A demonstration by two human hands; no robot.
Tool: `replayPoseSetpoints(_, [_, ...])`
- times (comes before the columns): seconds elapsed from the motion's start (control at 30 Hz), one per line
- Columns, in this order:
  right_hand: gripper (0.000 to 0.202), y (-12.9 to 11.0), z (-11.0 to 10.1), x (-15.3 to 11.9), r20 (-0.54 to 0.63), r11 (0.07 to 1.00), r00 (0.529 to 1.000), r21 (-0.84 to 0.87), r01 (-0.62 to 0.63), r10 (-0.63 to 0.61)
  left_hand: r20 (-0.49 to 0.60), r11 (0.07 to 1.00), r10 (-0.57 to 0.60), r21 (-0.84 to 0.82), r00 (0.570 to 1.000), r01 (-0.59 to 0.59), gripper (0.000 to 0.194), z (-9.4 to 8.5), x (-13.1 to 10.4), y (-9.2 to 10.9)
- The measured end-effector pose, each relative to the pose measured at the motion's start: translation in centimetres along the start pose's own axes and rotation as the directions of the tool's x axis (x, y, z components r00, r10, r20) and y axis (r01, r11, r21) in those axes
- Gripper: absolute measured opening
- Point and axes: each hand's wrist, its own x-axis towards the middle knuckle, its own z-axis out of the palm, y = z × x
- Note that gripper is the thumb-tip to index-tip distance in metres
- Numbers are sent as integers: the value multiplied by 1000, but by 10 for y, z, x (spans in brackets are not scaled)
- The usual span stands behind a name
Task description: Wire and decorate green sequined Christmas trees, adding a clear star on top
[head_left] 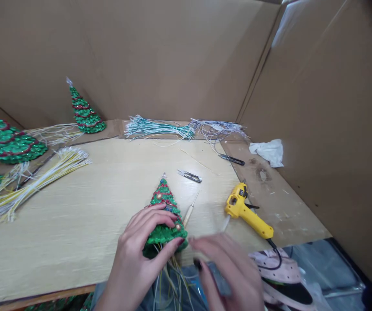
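Note:
A small green Christmas tree (163, 190) with red garland and bead ornaments lies on the table's front part, its tip pointing away from me. My left hand (143, 237) wraps round its lower half, fingers on top and thumb at the base. From under the base hang several thin white and yellow wires (173, 276). My right hand (225, 263) is just right of the base, thumb and fingertips a little apart but smeared by motion. Whether it holds anything thin, I cannot make out. Beside the tree lies an awl (190, 211) with a wooden handle.
A yellow hot glue gun (249, 211) lies at the right, near thread snips (190, 176) and a second pair (231, 159). Bundles of green-white wires (160, 128), purplish wires (218, 127) and yellow-white wires (50, 177) lie around. Finished-looking trees (87, 114) stand left. Cardboard walls (173, 56) enclose the table.

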Motion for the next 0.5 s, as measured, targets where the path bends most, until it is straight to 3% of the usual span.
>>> replayPoseSetpoints(0.07, [33,9,6,19,-113,1000,994,12,-3,5,-8,1000,-13,-4,1000,13,12,0,0,0])
replayPoseSetpoints(0.13, [34,15,15,31,-149,995,988,98,-13,28,-14,999,-37,-15,999,37,13,0,-1,0])
replayPoseSetpoints(0.27, [41,14,25,31,-157,983,987,185,-4,33,-4,995,-81,-52,997,81,13,-2,-2,-2])
replayPoseSetpoints(0.5, [48,2,25,31,-107,993,992,88,79,-69,6,969,-198,-151,980,196,15,-5,-5,-4])
